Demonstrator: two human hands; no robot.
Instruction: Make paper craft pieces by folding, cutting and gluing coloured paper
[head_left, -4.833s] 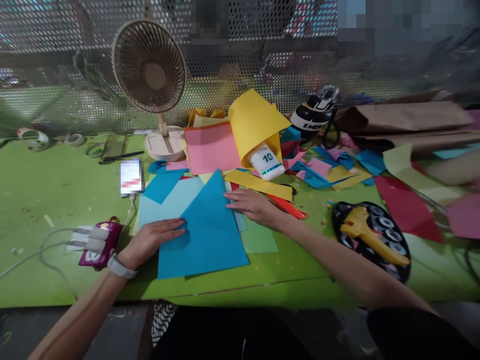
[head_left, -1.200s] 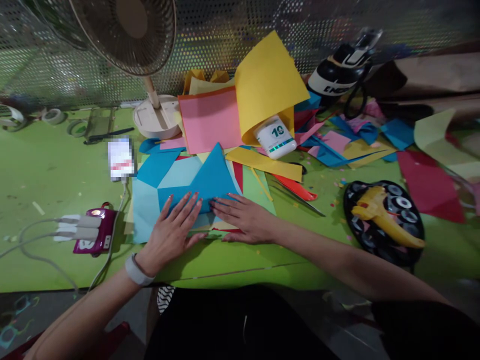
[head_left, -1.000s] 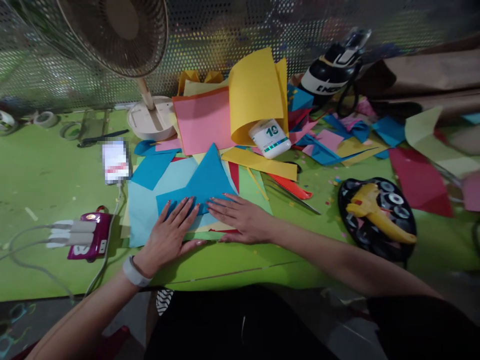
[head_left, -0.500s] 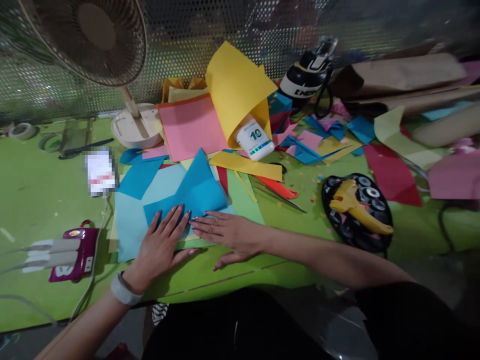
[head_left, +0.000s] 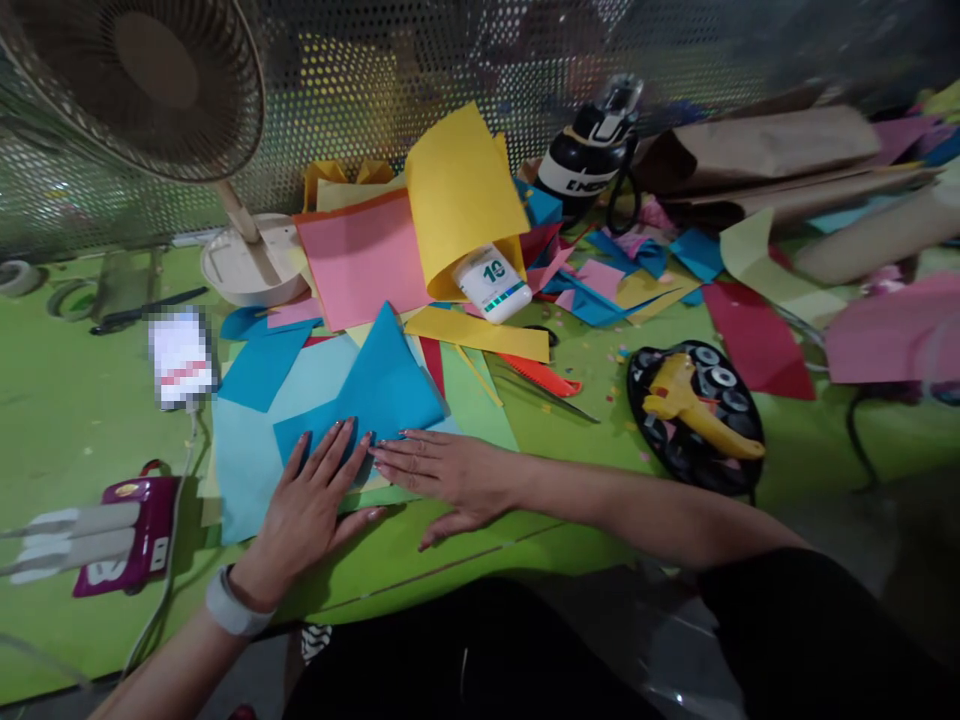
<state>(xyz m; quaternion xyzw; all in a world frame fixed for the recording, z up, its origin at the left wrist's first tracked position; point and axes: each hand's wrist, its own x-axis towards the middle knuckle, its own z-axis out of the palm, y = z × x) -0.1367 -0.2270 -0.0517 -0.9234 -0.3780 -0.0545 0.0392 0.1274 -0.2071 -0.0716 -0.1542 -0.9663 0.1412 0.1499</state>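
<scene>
Perforated metal (head_left: 330,110) backs a green surface (head_left: 570,450). At far left sits a purple socket block (head_left: 154,530), then a phone (head_left: 180,355), then a beige fan (head_left: 255,270). Next, the left hand (head_left: 300,520), a grey band (head_left: 236,605) at its wrist, lies flat, its fingers slightly spread and gripping nothing, over the near edge of the blue paper (head_left: 390,375). That paper lies before the person, on a pale blue sheet (head_left: 244,480); it is deep, even blue and folded, with one sharp peak pointing away and a corner out to the right. The right hand (head_left: 457,480) is flat and released too, its fingertips just beside the left ones; whether they touch the paper, I cannot tell. Farther right are a white bottle (head_left: 491,285) and a yellow glue gun (head_left: 705,415).
</scene>
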